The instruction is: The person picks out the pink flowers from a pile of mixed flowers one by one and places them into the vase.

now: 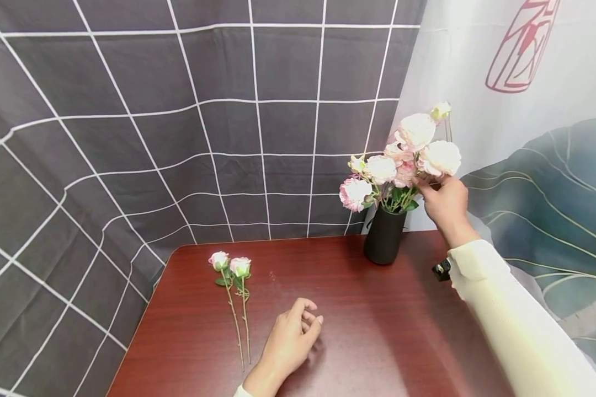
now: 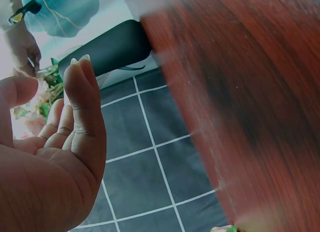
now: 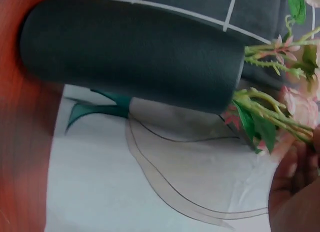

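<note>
A black vase (image 1: pixel 384 238) stands upright near the table's back edge and holds a bunch of pale pink artificial flowers (image 1: pixel 416 132). My right hand (image 1: pixel 448 205) is at the right side of the bunch, just above the vase's rim, pinching a flower stem. In the right wrist view, green stems (image 3: pixel 280 117) run from the vase's mouth to the fingers, partly cut off by the frame edge. My left hand (image 1: pixel 289 337) hovers over the front of the table, fingers loosely curled and holding nothing. Two pink roses (image 1: pixel 240 267) lie side by side to its left.
The dark red wooden table (image 1: pixel 342 309) meets a grey curtain with a white grid (image 1: pixel 233 127) at the back and left. A white patterned curtain (image 1: pixel 546 154) hangs at the right. A small black device (image 1: pixel 442 270) is at the right wrist.
</note>
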The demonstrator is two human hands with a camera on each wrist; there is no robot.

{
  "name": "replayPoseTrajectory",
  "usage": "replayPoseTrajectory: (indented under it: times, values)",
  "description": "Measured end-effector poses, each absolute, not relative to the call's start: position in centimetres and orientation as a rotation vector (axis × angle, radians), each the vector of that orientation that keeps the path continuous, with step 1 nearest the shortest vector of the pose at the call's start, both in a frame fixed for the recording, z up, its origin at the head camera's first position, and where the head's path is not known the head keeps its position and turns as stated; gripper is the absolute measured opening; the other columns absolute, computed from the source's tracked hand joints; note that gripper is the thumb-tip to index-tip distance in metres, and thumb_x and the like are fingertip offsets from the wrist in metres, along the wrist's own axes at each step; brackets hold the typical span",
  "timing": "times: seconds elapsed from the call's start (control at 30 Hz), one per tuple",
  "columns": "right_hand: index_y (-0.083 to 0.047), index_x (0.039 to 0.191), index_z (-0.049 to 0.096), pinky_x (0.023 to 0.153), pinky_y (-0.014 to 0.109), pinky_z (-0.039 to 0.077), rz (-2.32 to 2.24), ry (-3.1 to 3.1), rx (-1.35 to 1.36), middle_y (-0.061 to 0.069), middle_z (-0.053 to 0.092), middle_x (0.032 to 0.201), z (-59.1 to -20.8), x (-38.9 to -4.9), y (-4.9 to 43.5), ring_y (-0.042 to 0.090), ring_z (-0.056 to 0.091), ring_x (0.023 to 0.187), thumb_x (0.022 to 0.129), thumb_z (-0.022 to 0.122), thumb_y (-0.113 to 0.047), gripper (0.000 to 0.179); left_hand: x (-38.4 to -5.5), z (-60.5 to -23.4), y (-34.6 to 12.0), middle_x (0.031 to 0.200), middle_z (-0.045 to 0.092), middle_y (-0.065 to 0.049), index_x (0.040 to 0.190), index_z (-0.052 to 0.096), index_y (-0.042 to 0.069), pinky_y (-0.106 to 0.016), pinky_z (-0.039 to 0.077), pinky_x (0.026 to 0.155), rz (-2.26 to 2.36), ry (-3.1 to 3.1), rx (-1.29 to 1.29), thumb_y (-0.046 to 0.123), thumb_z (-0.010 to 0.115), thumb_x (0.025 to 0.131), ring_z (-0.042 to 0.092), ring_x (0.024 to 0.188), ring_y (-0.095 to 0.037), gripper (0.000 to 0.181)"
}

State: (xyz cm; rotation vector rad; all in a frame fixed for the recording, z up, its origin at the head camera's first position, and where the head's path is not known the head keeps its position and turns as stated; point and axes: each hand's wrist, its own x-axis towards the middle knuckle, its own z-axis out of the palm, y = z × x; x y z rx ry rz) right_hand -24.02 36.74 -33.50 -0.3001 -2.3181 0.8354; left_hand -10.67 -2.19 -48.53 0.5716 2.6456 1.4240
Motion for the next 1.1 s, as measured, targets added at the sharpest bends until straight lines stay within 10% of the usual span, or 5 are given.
replayPoseTrajectory:
  times: [0.27, 0.53, 0.7, 0.87, 1.1]
  values:
    - [0.007, 0.117, 0.080, 0.062, 0.015, 0.043, 0.870, -2.483, -0.243, 0.030, 0.083, 0.108, -31.9, -24.2, 36.7, -0.015, 0.051, 0.063, 0.112, 0.072, -0.037, 0.044, -10.5, -48.5, -2.1, 0.104, 0.081, 0.004, 0.122, 0.069, 0.017, -0.025, 0.059, 0.077, 1.412, 2.654, 0.567, 0.031, 0.074, 0.109, 0.070, 0.083, 0.002, 0.020]
    - [0.003, 0.105, 0.084, 0.070, 0.039, 0.048, 0.747, -2.436, -0.224, 0.024, 0.083, 0.090, -31.4, -24.1, 36.6, 0.042, 0.076, 0.084, 0.107, 0.078, -0.036, 0.039, -10.4, -48.6, -1.9, 0.105, 0.081, 0.004, 0.123, 0.070, 0.015, -0.025, 0.059, 0.077, 1.402, 2.661, 0.573, 0.032, 0.074, 0.109, 0.070, 0.083, 0.002, 0.022]
    - [0.007, 0.112, 0.080, 0.071, 0.043, 0.051, 0.822, -2.450, -0.259, 0.031, 0.083, 0.102, -33.5, -24.3, 36.5, 0.049, 0.076, 0.095, 0.105, 0.081, -0.034, 0.042, -10.3, -48.7, -1.8, 0.104, 0.080, 0.006, 0.124, 0.070, 0.015, -0.025, 0.059, 0.077, 1.395, 2.656, 0.554, 0.032, 0.073, 0.110, 0.070, 0.083, 0.003, 0.022]
    - [0.013, 0.130, 0.072, 0.099, 0.066, 0.055, 0.926, -2.425, -0.272, 0.042, 0.075, 0.124, -35.9, -24.2, 36.5, 0.058, 0.072, 0.118, 0.104, 0.081, -0.028, 0.050, -10.3, -48.8, -1.9, 0.104, 0.081, 0.005, 0.122, 0.070, 0.017, -0.025, 0.059, 0.077, 1.397, 2.667, 0.550, 0.031, 0.074, 0.109, 0.071, 0.083, 0.003, 0.020]
    - [0.007, 0.142, 0.071, 0.106, 0.058, 0.053, 1.061, -2.411, -0.378, 0.035, 0.075, 0.137, -37.5, -24.4, 36.7, 0.046, 0.071, 0.127, 0.104, 0.081, -0.040, 0.061, -10.4, -49.0, -2.1, 0.104, 0.081, 0.004, 0.123, 0.070, 0.015, -0.025, 0.059, 0.076, 1.413, 2.650, 0.561, 0.030, 0.074, 0.109, 0.071, 0.082, 0.002, 0.021]
